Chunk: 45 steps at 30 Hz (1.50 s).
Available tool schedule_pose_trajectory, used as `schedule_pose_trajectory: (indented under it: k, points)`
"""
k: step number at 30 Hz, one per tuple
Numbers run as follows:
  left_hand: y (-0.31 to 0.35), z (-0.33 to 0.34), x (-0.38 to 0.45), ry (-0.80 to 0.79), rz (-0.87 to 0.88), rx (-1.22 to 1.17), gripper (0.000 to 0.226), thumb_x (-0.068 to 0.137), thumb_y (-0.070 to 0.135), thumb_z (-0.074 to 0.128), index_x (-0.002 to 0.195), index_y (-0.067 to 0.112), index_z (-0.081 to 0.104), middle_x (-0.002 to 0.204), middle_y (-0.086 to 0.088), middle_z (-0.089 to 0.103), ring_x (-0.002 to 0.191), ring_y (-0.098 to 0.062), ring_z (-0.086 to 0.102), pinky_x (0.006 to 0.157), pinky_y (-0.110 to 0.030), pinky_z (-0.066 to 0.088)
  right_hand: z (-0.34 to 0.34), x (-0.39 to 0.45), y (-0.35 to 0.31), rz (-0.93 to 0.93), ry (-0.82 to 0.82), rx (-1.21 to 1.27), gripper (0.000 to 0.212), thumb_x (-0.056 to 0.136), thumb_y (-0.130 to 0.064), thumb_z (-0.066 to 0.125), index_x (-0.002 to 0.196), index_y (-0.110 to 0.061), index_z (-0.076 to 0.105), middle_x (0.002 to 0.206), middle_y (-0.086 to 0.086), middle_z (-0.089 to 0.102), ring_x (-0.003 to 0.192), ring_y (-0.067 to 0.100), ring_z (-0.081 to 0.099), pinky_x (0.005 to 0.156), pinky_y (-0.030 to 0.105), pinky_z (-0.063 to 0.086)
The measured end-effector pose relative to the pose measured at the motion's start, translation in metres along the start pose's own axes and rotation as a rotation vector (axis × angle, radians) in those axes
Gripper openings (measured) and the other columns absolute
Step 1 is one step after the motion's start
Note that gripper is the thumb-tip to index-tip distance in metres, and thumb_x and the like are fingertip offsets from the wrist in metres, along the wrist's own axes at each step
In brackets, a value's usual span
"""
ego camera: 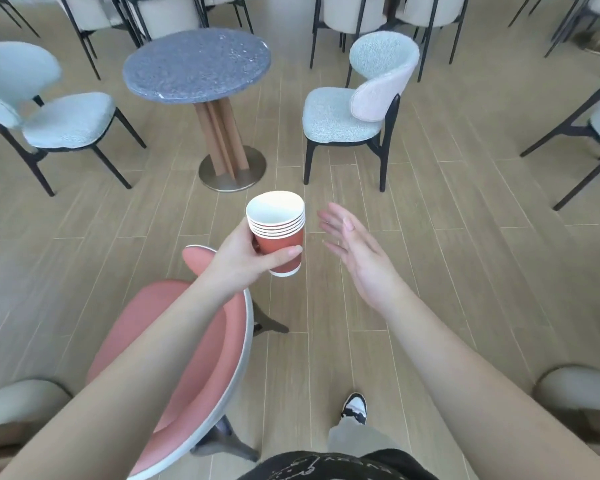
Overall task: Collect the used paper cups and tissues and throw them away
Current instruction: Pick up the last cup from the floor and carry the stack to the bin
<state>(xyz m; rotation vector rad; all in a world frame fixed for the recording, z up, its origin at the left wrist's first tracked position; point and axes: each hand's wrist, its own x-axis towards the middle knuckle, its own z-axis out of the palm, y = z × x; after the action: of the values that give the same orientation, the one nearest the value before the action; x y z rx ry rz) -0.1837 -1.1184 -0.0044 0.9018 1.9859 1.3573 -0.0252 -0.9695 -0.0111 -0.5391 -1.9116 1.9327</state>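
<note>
The left hand (246,258) is wrapped around a stack of paper cups (278,233), with the thumb pressed across the red side. The cups are nested one inside another, so 1 hand can carry all of them; I count about 6 rims. The stack is held upright in front of the body, above the wooden floor (430,254). The right hand (352,247) is spread open and holds nothing, just beside the stack. It looks free to take more trash. The round counter (196,62) ahead looks bare. I see no tissues and no bin in this view, so the throwing step seems not yet done.
</note>
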Motion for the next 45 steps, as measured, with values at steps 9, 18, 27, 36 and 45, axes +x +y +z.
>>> schedule_pose_trajectory:
  k: [9, 18, 27, 36, 45]
  points:
    - [0.029, 0.031, 0.086, 0.083, -0.033, -0.013, 0.089, 0.063, 0.058, 0.087, 0.139, 0.029, 0.051, 0.126, 0.017, 0.068, 0.114, 0.001, 0.065, 0.091, -0.018, 0.054, -0.074, 0.095, -0.008, 0.008, -0.092, 0.075, 0.052, 0.091, -0.064, 0.041, 0.138, -0.042, 0.050, 0.149, -0.009, 0.051, 0.137, 0.005, 0.048, 0.118, 0.042, 0.036]
    - [0.008, -0.011, 0.170, 0.217, -0.050, -0.112, 0.071, 0.064, 0.053, 0.087, 0.125, 0.040, 0.055, 0.121, 0.017, 0.071, 0.113, -0.002, 0.067, 0.092, -0.023, 0.055, -0.060, 0.212, 0.000, 0.017, -0.222, 0.029, 0.056, 0.093, -0.066, 0.041, 0.142, -0.041, 0.047, 0.148, -0.014, 0.051, 0.136, 0.003, 0.049, 0.115, 0.035, 0.039]
    - [-0.003, -0.080, 0.270, 0.330, -0.031, -0.219, 0.066, 0.063, 0.050, 0.089, 0.120, 0.041, 0.058, 0.117, 0.019, 0.072, 0.110, -0.003, 0.068, 0.083, -0.016, 0.055, -0.026, 0.349, -0.019, 0.008, -0.296, -0.002, 0.038, 0.094, -0.060, 0.045, 0.130, -0.052, 0.056, 0.141, -0.020, 0.057, 0.135, 0.001, 0.050, 0.106, 0.026, 0.043]
    - [-0.028, -0.137, 0.349, 0.451, -0.088, -0.283, 0.063, 0.064, 0.043, 0.090, 0.121, 0.038, 0.061, 0.119, 0.012, 0.074, 0.110, -0.008, 0.069, 0.083, -0.018, 0.055, 0.014, 0.476, -0.008, 0.039, -0.441, 0.067, 0.049, 0.091, -0.062, 0.045, 0.135, -0.042, 0.054, 0.142, -0.012, 0.058, 0.133, 0.004, 0.052, 0.110, 0.033, 0.042]
    - [-0.034, -0.201, 0.436, 0.700, -0.182, -0.291, 0.062, 0.063, 0.044, 0.087, 0.119, 0.039, 0.062, 0.116, 0.012, 0.075, 0.109, -0.009, 0.070, 0.085, -0.021, 0.056, 0.062, 0.632, -0.008, 0.070, -0.641, 0.142, 0.047, 0.097, -0.048, 0.040, 0.139, -0.031, 0.053, 0.146, 0.002, 0.055, 0.135, 0.014, 0.053, 0.114, 0.040, 0.041]
